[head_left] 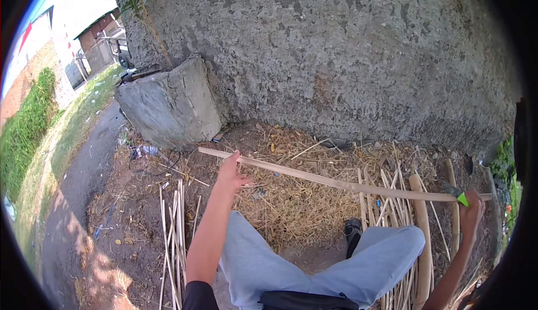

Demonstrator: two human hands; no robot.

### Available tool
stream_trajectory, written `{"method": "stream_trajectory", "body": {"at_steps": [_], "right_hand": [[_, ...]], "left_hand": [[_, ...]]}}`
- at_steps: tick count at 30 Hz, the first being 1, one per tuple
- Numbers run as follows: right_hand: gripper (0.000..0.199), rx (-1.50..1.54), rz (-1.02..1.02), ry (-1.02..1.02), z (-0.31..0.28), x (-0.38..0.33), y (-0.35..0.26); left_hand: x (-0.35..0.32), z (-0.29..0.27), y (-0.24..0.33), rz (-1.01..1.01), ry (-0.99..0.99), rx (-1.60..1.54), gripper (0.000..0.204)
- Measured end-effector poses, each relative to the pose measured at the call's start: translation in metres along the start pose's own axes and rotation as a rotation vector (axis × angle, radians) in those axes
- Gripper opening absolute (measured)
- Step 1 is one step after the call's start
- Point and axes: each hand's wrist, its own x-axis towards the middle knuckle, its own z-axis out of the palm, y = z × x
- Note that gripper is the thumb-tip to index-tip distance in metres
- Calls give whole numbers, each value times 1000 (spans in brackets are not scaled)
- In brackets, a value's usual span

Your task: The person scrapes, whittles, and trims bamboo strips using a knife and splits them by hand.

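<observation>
A long pale bamboo strip point(336, 183) stretches from upper left to right across my knees. My left hand point(231, 174) touches its left part with fingers spread, not closed around it. My right hand point(471, 212) is closed on a knife with a green handle point(460, 198), whose blade lies against the strip's right end. I sit with grey trousers point(314, 265) and a dark shoe point(353, 232) visible below.
Split bamboo strips lie in a bundle at left point(176, 231) and a pile at right point(403, 220). Straw shavings point(291, 203) cover the ground. A rough concrete wall point(336, 52) and a concrete block point(168, 105) stand ahead. A paved path point(73, 198) runs at left.
</observation>
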Motion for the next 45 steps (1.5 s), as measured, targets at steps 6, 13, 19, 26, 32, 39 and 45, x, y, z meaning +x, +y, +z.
{"method": "stream_trajectory", "body": {"at_steps": [6, 13, 19, 26, 32, 39, 45], "right_hand": [[22, 63, 40, 34, 56, 38, -28], [22, 113, 248, 136, 121, 23, -21], [21, 193, 196, 192, 163, -19, 6], [30, 149, 341, 102, 163, -56, 61], [35, 110, 483, -103, 162, -58, 65], [27, 190, 351, -219, 164, -53, 46], [40, 111, 298, -255, 207, -76, 68]], "left_hand": [[24, -17, 4, 183, -349, -118, 21], [39, -52, 3, 457, -280, 105, 12], [74, -132, 6, 833, 414, 1055, 55], [45, -114, 22, 327, 170, 64, 73], [55, -139, 24, 546, -122, -375, 49], [44, -130, 27, 507, -71, -402, 29], [24, -121, 34, 544, -193, -502, 25]]}}
